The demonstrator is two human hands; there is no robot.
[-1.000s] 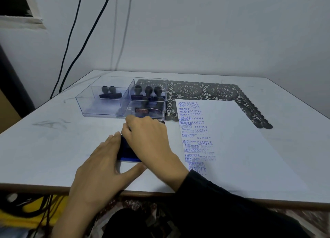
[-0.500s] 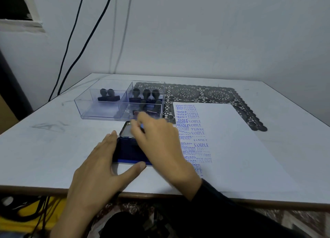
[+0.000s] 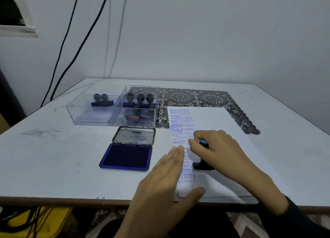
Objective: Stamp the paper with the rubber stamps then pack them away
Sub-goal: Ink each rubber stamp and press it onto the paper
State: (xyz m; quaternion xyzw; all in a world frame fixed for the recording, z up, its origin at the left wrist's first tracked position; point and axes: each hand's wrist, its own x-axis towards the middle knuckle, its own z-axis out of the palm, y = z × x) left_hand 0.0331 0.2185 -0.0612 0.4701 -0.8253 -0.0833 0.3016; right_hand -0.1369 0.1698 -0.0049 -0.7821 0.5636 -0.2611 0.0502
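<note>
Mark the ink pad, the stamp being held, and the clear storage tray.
ink pad (image 3: 127, 156): head view, on the blue inked surface.
stamp (image 3: 203, 166): head view, on its black base.
clear storage tray (image 3: 92, 115): head view, on the bare floor of the front-left compartment.

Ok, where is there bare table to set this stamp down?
Widest: the tabletop left of the ink pad, in front of the tray. Another patch lies right of the paper. Crowded: the paper's near left, under the left hand and the right hand gripping the stamp.

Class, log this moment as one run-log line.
step: stamping; right hand grips rubber stamp on paper; left hand flat on paper; ink pad open
</note>
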